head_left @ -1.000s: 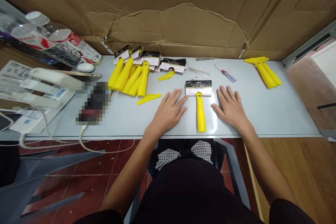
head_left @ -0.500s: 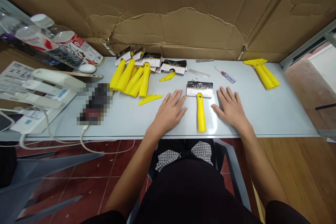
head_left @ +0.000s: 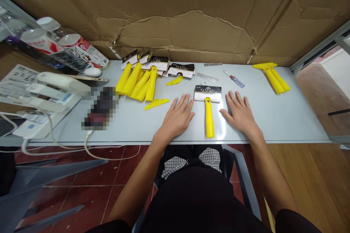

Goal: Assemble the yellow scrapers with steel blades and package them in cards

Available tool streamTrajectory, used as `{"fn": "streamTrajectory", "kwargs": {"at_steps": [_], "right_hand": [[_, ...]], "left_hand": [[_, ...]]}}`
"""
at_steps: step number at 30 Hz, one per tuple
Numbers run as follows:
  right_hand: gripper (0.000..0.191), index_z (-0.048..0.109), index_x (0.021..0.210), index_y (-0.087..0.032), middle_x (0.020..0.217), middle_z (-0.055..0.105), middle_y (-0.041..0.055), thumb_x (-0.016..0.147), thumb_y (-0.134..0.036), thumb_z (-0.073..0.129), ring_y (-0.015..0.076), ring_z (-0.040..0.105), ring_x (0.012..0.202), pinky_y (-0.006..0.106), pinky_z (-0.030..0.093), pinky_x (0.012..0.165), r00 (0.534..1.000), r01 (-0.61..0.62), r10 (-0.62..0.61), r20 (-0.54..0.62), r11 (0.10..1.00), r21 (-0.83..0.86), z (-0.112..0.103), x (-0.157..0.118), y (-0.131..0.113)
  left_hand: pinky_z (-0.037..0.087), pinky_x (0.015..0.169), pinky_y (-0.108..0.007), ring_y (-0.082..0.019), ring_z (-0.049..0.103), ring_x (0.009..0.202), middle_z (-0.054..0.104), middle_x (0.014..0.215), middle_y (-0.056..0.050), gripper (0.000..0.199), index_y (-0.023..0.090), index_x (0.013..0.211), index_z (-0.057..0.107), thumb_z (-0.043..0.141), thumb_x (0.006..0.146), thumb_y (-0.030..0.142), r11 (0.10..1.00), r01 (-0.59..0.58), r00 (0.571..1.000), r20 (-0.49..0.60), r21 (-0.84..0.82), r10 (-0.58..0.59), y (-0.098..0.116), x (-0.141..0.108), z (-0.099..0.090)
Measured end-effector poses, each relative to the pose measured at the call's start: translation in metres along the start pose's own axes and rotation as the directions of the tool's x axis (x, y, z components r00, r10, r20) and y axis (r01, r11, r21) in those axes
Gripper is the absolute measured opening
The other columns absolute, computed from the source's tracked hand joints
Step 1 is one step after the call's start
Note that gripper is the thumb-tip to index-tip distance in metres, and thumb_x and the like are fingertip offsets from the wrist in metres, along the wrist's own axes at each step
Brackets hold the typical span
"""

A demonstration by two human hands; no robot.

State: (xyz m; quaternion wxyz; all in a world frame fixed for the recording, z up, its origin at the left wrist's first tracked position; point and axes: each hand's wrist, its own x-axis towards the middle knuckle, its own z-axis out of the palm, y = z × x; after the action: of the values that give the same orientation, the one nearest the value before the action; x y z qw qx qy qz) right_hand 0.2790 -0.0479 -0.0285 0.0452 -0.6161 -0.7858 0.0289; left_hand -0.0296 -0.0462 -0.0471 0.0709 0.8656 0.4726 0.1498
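Flat on the grey table (head_left: 290,123) lies my left hand (head_left: 177,116), fingers stretched out and holding nothing. My right hand (head_left: 239,113) rests palm down on the other side, also with its fingers apart. Between them is a scraper with a yellow handle (head_left: 209,120), its head covered by a black and white card (head_left: 207,94). Left of my left hand is a loose yellow plastic strip (head_left: 156,104); a second yellow strip (head_left: 174,80) lies farther back. Beyond my right hand sits a screwdriver (head_left: 234,79) with a clear handle.
Several carded yellow scrapers (head_left: 136,82) are bunched at the back left, beside spare cards (head_left: 181,70). Two metal blades lie at the back, one a near blade (head_left: 207,77). Yellow scraper parts (head_left: 273,76) lie far right. Bottles (head_left: 79,49) and a cabled white device (head_left: 51,98) stand left.
The view has shifted very slightly. Both hands stay flat in the same places, and the things on the table have not moved.
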Motion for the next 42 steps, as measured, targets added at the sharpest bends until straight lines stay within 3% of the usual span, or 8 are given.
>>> {"fn": "streamTrajectory", "kwargs": {"at_steps": [12,16,19,23,26,31,35,42], "right_hand": [[0.082,0.022,0.176,-0.016,0.183,0.023,0.0098,0.111,-0.066,0.023,0.0365,0.013,0.171,0.067,0.015,0.137,0.999,-0.006,0.007,0.044,1.0,-0.011,-0.001,-0.001,-0.003],[0.08,0.02,0.177,-0.019,0.183,0.024,0.0098,0.111,-0.064,0.024,0.0364,0.014,0.171,0.068,0.016,0.136,1.0,-0.004,0.004,0.025,1.0,-0.006,0.001,-0.001,-0.003],[0.079,0.019,0.178,-0.022,0.182,0.026,0.0092,0.111,-0.064,0.026,0.0369,0.016,0.171,0.069,0.018,0.136,1.0,0.0,0.0,0.004,1.0,0.003,0.003,-0.001,-0.002],[0.08,0.023,0.176,-0.02,0.182,0.026,0.0097,0.111,-0.065,0.028,0.0368,0.016,0.171,0.068,0.018,0.136,1.0,-0.003,0.003,0.004,1.0,-0.005,0.003,-0.001,-0.002],[0.08,0.025,0.176,-0.019,0.182,0.026,0.0101,0.111,-0.065,0.027,0.0369,0.017,0.17,0.068,0.019,0.135,1.0,-0.002,0.002,-0.006,1.0,-0.003,0.003,-0.001,-0.002],[0.079,0.026,0.176,-0.019,0.182,0.027,0.0099,0.111,-0.065,0.027,0.0372,0.018,0.17,0.068,0.019,0.135,1.0,-0.001,0.001,-0.009,1.0,-0.002,0.003,-0.001,-0.003],[0.078,0.024,0.176,-0.021,0.182,0.027,0.0093,0.111,-0.063,0.028,0.0369,0.018,0.17,0.069,0.02,0.135,1.0,0.003,-0.003,-0.014,1.0,-0.001,0.002,-0.001,-0.003],[0.079,0.028,0.175,-0.02,0.182,0.028,0.01,0.111,-0.065,0.028,0.0379,0.018,0.17,0.07,0.022,0.134,1.0,0.003,-0.003,-0.012,1.0,0.007,0.003,-0.001,-0.002]], "left_hand": [[0.023,0.135,-0.063,-0.037,0.027,0.168,0.032,0.179,-0.022,0.055,0.014,0.164,0.042,0.038,0.114,0.035,0.998,0.06,0.998,-0.016,-0.021,-0.061,0.005,0.001,-0.001],[0.042,0.127,-0.062,-0.04,0.042,0.16,0.041,0.174,-0.023,0.047,0.014,0.152,0.056,0.041,0.113,0.036,0.981,0.156,0.963,-0.204,-0.114,-0.177,0.025,-0.005,-0.006],[0.058,0.11,-0.054,-0.033,0.067,0.13,0.069,0.143,-0.019,0.04,0.018,0.14,0.065,0.049,0.111,0.04,0.972,0.158,0.935,-0.29,-0.174,-0.204,0.051,-0.007,-0.013],[0.063,0.077,-0.045,-0.031,0.075,0.096,0.075,0.113,-0.015,0.043,0.017,0.134,0.068,0.051,0.11,0.049,0.977,0.195,0.969,-0.139,-0.091,-0.207,0.082,0.015,-0.019],[0.061,0.069,-0.046,-0.035,0.074,0.093,0.073,0.114,-0.019,0.049,0.015,0.132,0.07,0.055,0.107,0.054,0.973,0.229,0.973,-0.036,0.02,-0.229,0.094,0.046,-0.022],[0.062,0.067,-0.05,-0.041,0.073,0.102,0.064,0.135,-0.026,0.035,0.008,0.125,0.072,0.06,0.103,0.033,0.976,0.208,0.976,0.053,0.063,-0.211,0.1,0.074,-0.02],[0.065,0.079,-0.052,-0.037,0.074,0.103,0.062,0.145,-0.024,0.036,0.008,0.128,0.07,0.054,0.096,0.013,0.983,0.182,0.982,0.051,0.023,-0.183,0.092,0.065,-0.016],[0.064,0.097,-0.055,-0.034,0.072,0.114,0.063,0.146,-0.02,0.039,0.015,0.131,0.067,0.053,0.094,0.013,0.98,0.156,0.982,-0.088,-0.126,-0.168,0.058,0.041,-0.027]]}}
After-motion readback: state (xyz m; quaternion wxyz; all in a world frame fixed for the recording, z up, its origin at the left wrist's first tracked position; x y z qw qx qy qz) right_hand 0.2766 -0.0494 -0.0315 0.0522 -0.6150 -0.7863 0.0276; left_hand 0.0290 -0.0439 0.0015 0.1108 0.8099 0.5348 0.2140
